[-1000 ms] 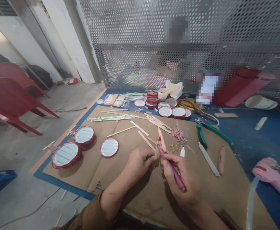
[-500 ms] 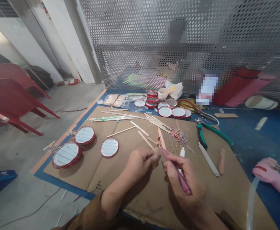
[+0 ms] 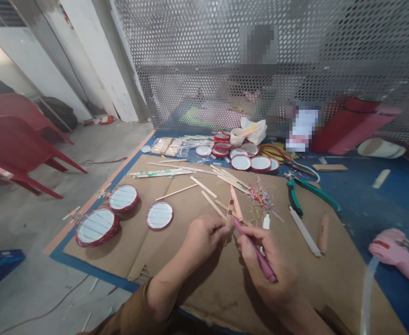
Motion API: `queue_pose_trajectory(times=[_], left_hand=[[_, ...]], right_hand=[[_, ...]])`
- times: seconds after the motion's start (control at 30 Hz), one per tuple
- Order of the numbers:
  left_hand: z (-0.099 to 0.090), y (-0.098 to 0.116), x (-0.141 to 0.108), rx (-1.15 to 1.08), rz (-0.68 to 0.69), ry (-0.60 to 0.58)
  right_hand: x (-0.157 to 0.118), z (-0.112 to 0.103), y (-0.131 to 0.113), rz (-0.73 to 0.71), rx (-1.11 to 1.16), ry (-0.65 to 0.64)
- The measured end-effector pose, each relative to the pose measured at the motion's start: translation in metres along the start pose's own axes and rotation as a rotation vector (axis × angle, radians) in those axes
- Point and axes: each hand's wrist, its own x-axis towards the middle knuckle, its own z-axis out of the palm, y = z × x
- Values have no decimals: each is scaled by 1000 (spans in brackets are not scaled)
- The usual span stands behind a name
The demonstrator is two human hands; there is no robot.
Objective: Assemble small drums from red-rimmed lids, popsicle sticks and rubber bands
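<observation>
Pinched in my left hand (image 3: 206, 237) is a wooden craft stick (image 3: 229, 215), held upright and tilted, with dark reddish marks near its top. My right hand (image 3: 269, 260) grips a purple marker pen (image 3: 256, 249) like a pencil. Its tip is at the stick's marked part; whether it touches I cannot tell. Just behind the stick lies a peach-coloured marker (image 3: 236, 203). A white marker (image 3: 265, 228) sits partly behind my right fingers. Several loose craft sticks (image 3: 209, 200) lie beyond my left hand, beside a heap of coloured rubber bands (image 3: 261, 197).
Brown cardboard (image 3: 190, 260) covers the blue table. At left stand two small red-rimmed drums (image 3: 98, 226) near a round white disc (image 3: 160, 215). Green-handled pliers (image 3: 295, 197), a white pen (image 3: 305, 232) and a pink glue gun (image 3: 391, 249) lie right. Red-rimmed discs (image 3: 241, 162) lie along the back.
The purple marker has shifted slightly left and down along the stick with my right hand. My left hand keeps the stick in nearly the same place.
</observation>
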Motion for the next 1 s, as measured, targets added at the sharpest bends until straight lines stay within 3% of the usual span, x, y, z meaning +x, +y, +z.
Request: queue_pose_trajectory(times=[0.5,0.67,0.83,1.0], left_hand=[[-1,2,-1,13,-2,8],[0,3,-1,19,-31,-1],[0,2,-1,-8,-16,10],[0,2,-1,10,-6,8]], right_hand=[[-2,2,1,8,1,-20],[-5,1,1,80,68,-14],[-4,2,3,17,55,-28],[-4,2,3,87,72,-8]])
